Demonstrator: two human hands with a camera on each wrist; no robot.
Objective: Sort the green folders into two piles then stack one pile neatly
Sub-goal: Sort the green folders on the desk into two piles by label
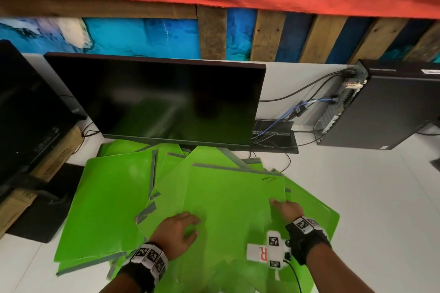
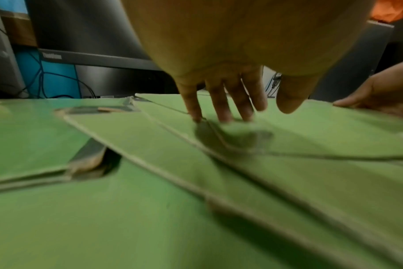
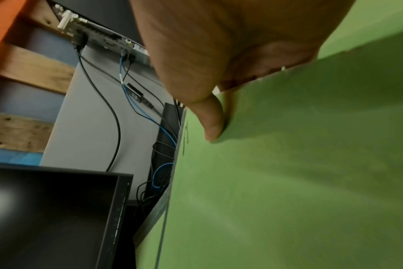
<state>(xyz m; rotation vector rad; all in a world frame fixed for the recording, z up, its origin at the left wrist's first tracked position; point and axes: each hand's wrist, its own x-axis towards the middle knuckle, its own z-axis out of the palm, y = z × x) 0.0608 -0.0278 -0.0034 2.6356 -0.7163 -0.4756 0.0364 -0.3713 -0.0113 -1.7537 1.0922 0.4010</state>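
Observation:
Several green folders with grey spines lie fanned and overlapping on the white desk below the monitor. The top folder (image 1: 233, 197) (image 2: 311, 131) (image 3: 288, 163) has small handwriting near its far right corner. My left hand (image 1: 190, 226) (image 2: 221, 112) presses on its left part with straight, spread fingers. My right hand (image 1: 278, 204) (image 3: 213, 127) pinches its right edge, thumb on top and fingers hidden underneath. Another folder (image 1: 107, 207) lies flat to the left, and one more (image 1: 316, 216) sticks out on the right under my right hand.
A dark monitor (image 1: 162, 100) stands just behind the folders, its stand partly under them. A second screen (image 1: 26, 112) on a cardboard box (image 1: 47, 169) is at the left. A black computer (image 1: 385, 107) and cables (image 1: 295, 112) are at the back right. Bare desk (image 1: 369, 197) shows on the right.

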